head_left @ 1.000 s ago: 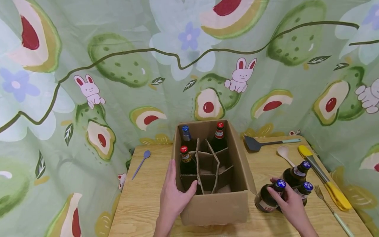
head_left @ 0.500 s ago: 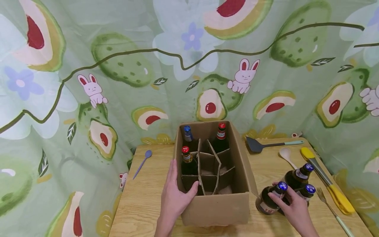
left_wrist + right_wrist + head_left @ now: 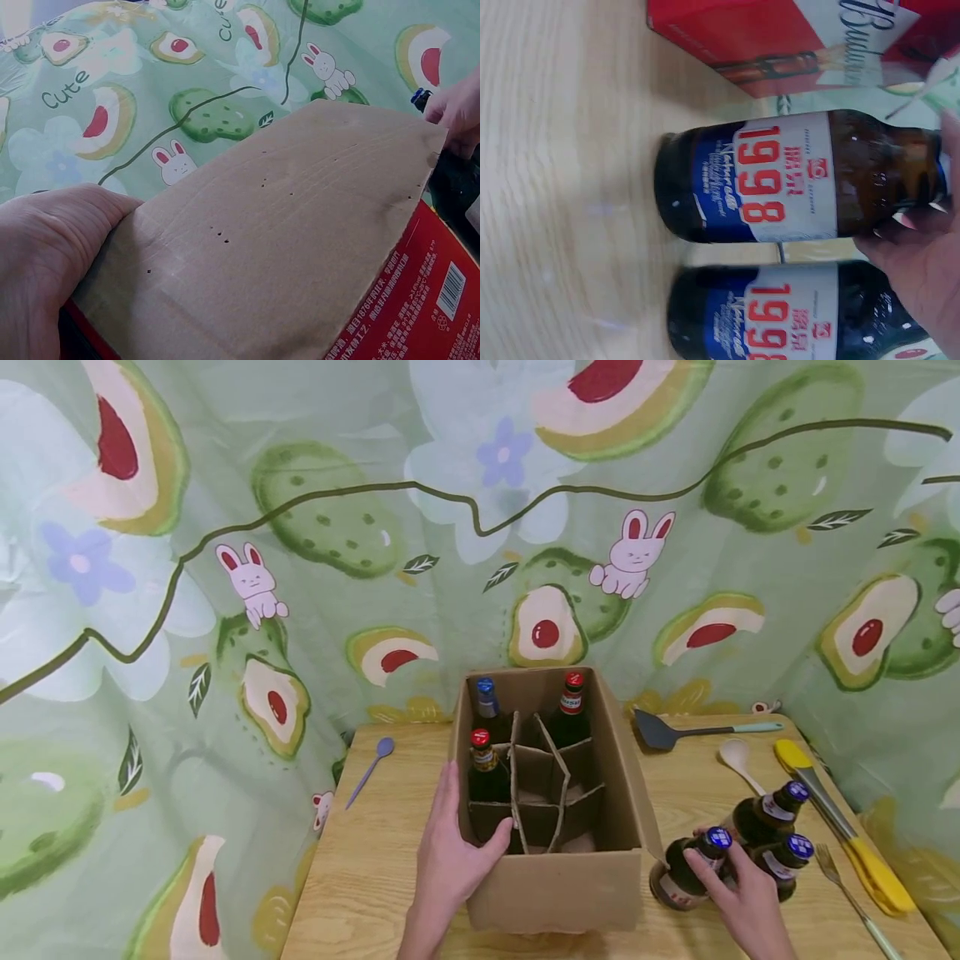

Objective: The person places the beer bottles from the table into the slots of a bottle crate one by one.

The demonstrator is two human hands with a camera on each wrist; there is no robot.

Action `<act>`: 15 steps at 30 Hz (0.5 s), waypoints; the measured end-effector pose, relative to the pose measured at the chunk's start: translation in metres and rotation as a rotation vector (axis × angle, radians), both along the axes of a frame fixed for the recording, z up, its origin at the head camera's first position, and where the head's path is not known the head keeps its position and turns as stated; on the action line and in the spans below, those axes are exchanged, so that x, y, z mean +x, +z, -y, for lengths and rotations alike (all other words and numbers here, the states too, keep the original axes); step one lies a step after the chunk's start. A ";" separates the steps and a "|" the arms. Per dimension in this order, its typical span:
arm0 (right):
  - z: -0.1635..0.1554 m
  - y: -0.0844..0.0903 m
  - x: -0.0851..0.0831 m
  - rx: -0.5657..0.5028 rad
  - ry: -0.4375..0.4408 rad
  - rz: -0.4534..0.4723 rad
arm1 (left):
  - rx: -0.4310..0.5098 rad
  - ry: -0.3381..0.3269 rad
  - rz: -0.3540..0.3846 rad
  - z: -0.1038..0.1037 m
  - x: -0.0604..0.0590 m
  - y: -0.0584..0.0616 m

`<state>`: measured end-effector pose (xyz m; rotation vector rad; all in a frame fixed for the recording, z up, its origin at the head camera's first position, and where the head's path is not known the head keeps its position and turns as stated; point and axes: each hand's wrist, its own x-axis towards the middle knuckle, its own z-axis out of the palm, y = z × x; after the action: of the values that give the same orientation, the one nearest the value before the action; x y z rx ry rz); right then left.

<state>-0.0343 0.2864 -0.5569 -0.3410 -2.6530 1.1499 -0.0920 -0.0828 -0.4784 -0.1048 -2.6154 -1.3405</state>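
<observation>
**Brown glass in one hand, cardboard in the other**

Brown glass fills the right hand: its fingers curl round the neck and shoulder of the nearest beer bottle, a blue-capped one with a blue "1998" label, standing on the wooden table just right of the box. Two more blue-capped bottles stand close behind it, touching or nearly so.

The left hand grips the near left corner of the cardboard box, thumb hooked over the rim into the front left cell, fingers flat along the outer wall. Inside, a cardboard divider makes six cells; three hold upright bottles, two red-capped and one blue-capped, and the front cells stand unfilled.

Further right lie a black spatula, a pale spoon, yellow tongs and a fork. A blue spoon lies left of the box.
</observation>
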 end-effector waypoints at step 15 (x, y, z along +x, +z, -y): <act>0.016 -0.012 -0.008 -0.116 -0.104 -0.534 | -0.007 0.003 0.019 0.000 0.001 0.000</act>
<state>-0.0423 0.2705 -0.5693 -0.1588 -2.0900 1.1691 -0.0912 -0.0825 -0.4786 -0.0896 -2.6348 -1.3372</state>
